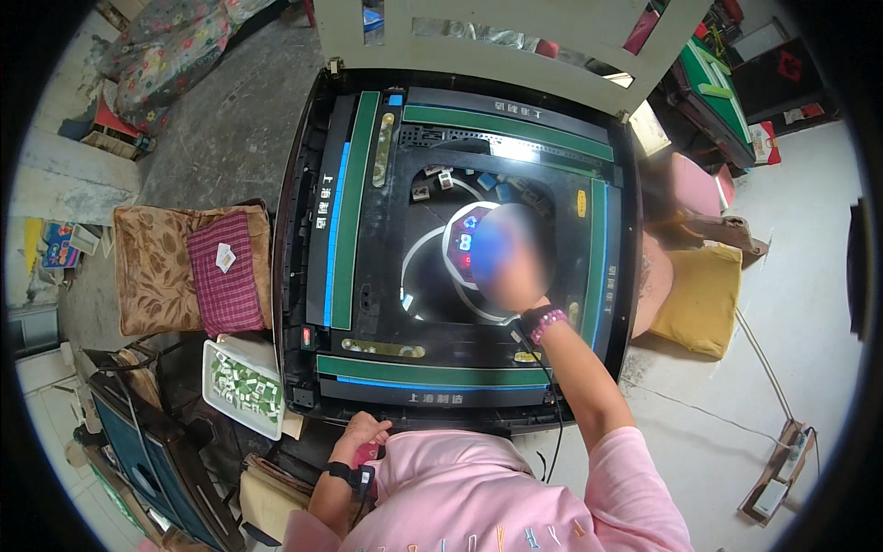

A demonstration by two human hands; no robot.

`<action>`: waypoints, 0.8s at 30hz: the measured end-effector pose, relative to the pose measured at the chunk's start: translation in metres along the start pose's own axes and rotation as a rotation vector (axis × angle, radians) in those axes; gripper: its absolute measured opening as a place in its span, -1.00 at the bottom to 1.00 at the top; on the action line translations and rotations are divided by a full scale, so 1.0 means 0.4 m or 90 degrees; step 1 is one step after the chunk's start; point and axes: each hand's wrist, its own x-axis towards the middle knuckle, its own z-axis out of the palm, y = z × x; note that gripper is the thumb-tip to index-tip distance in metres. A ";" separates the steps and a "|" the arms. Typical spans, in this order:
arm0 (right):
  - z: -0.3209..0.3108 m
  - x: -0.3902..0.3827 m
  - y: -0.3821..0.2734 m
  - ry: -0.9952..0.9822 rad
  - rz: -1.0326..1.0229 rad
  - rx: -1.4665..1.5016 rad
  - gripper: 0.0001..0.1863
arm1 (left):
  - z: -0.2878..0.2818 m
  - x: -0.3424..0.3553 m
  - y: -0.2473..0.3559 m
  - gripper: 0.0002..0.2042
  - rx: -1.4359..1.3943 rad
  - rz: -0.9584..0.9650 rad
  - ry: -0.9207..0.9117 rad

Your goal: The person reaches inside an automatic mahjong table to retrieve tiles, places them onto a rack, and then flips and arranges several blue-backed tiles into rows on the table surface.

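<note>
An automatic mahjong table (368,308) stands before me with its inner works exposed. My right hand (515,276) reaches over the round centre console (457,241); it is smeared, with a blue patch at its front, and I cannot tell what it holds. Mahjong tiles (446,179) lie in the dark well beyond the console, and a single tile (407,301) sits near the well's left side. Close to the table's front edge, my left hand (366,430) is closed with fingers curled, a reddish-pink thing just below it. What those fingers hold is hidden.
A white tray of green-and-white tiles (279,425) stands at the table's front left corner. Left of the table is a chair with a purple checked cushion (225,299); a yellow-covered seat (694,299) is on the right. A pale panel (515,69) rises behind. A power strip (782,469) lies at right.
</note>
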 end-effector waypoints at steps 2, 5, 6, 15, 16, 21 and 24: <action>0.009 0.004 -0.006 -0.003 0.009 0.024 -0.39 | 0.001 0.004 -0.007 -0.65 -0.003 -0.001 0.000; 0.017 0.012 -0.011 0.014 -0.002 -0.037 -0.36 | -0.001 -0.007 0.012 -0.66 -0.005 0.000 0.002; 0.018 0.015 -0.016 0.030 -0.020 -0.108 -0.34 | 0.000 -0.004 0.007 -0.66 -0.008 0.000 0.001; -0.054 0.084 -0.173 0.035 0.151 -0.262 -0.20 | 0.000 -0.010 0.010 -0.67 0.006 -0.011 0.013; -0.060 0.088 -0.187 0.016 0.163 -0.274 -0.20 | 0.001 -0.009 0.010 -0.66 0.003 -0.016 0.013; 0.004 0.105 -0.136 -0.025 0.192 -0.310 -0.33 | 0.005 0.007 -0.015 -0.65 0.034 -0.017 0.008; 0.056 0.099 -0.078 0.209 0.004 -0.097 -0.48 | 0.008 0.022 -0.030 -0.64 0.059 -0.011 0.016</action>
